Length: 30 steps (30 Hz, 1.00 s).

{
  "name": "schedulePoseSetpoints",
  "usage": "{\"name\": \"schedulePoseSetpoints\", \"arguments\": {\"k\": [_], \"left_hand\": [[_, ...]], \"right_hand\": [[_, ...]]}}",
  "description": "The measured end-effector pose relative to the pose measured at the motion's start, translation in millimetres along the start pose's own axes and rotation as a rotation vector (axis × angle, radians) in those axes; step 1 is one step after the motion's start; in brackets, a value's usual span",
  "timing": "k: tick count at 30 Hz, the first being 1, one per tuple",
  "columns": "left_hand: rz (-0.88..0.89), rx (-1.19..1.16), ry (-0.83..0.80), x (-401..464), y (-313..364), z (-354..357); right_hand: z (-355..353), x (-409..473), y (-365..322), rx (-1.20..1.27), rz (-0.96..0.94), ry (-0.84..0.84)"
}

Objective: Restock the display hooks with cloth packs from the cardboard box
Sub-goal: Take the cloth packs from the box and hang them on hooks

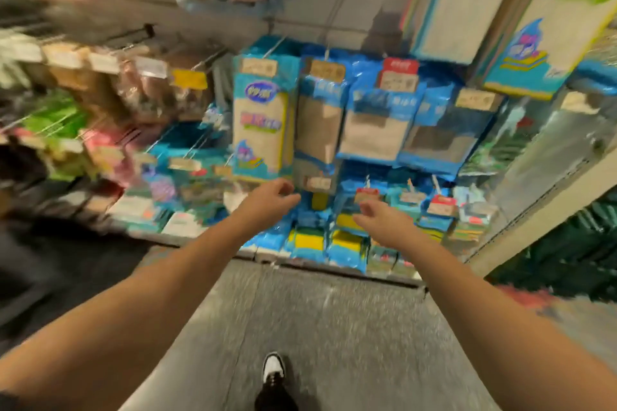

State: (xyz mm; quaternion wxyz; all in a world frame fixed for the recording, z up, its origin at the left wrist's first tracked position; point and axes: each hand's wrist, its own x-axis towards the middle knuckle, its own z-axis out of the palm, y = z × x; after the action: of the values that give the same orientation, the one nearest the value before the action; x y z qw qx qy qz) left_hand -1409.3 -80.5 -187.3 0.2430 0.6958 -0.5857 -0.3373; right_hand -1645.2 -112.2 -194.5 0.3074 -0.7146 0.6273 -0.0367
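— Head view, item one: left hand (270,195), fingers loosely curled, holding nothing; right hand (377,215), fingers relaxed and spread, also holding nothing. Both reach toward the display.

— Stock?

— Cloth packs (260,123), flat glossy plastic bags in blue with pale fabric showing, hang on thin wire hooks (273,45); more packs stand below on the bottom shelf (300,259). Cardboard box: not in view.

— Hazards?

— Likely these: slick film slipping from a loose grip; a hanging hole missing the wire tip, so the pack drops to the speckled grey floor (334,327). Picture is heavily blurred, so detail is uncertain.
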Motion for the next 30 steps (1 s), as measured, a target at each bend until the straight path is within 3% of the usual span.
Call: {"name": "schedulePoseSetpoints", "arguments": {"k": [5,12,21,30], "left_hand": [[-0.233,0.075,-0.003,-92,-112,-24],[-0.443,0.136,-0.001,-203,-257,-83],[-0.608,0.148,0.035,-332,-453,-236],[-0.813,0.220,0.101,-413,-590,-393]], "right_hand": [[106,-29,-45,-0.133,-0.122,-0.200],[245,-57,-166,-0.334,-0.343,-0.404],[429,-89,-377,-0.521,-0.529,-0.593],[542,-103,-570,-0.516,-0.674,-0.687]]}}
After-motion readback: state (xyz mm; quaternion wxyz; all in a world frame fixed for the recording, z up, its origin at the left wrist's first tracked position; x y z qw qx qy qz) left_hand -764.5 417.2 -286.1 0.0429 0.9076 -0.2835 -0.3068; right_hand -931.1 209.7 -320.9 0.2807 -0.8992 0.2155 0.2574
